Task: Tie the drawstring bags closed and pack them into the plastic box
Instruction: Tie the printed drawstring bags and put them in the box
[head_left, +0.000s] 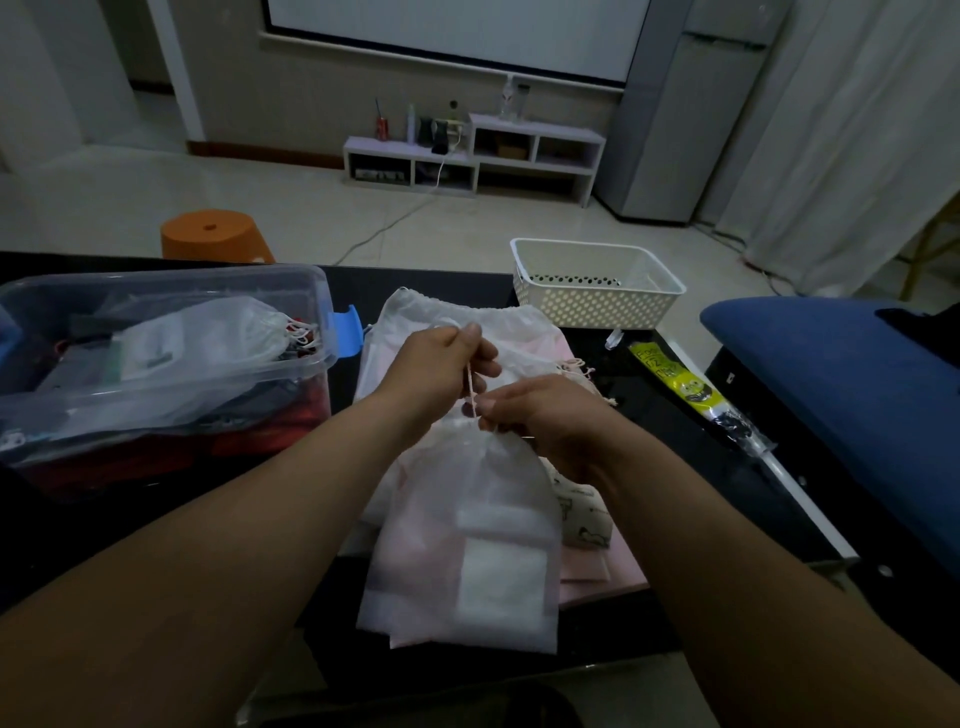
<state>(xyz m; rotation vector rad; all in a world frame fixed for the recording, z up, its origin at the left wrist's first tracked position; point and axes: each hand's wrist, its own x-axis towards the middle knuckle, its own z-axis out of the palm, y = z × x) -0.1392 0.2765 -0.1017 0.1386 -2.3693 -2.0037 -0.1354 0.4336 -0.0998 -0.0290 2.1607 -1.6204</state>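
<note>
The left hand (447, 358) and right hand (550, 418) pinch the cord (470, 383) of the near white bag (480, 525). If the cord slips, the mouth may stay open.

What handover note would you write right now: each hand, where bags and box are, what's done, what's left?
Left hand pinches the thin pale drawstring cord, pulled up; right hand pinches it at the neck of the white translucent drawstring bag on the black table.
Clear plastic box at left already holds a white cinched bag.
Left to do: finish tying this one, pack it, then the pale bags stacked beneath.
</note>
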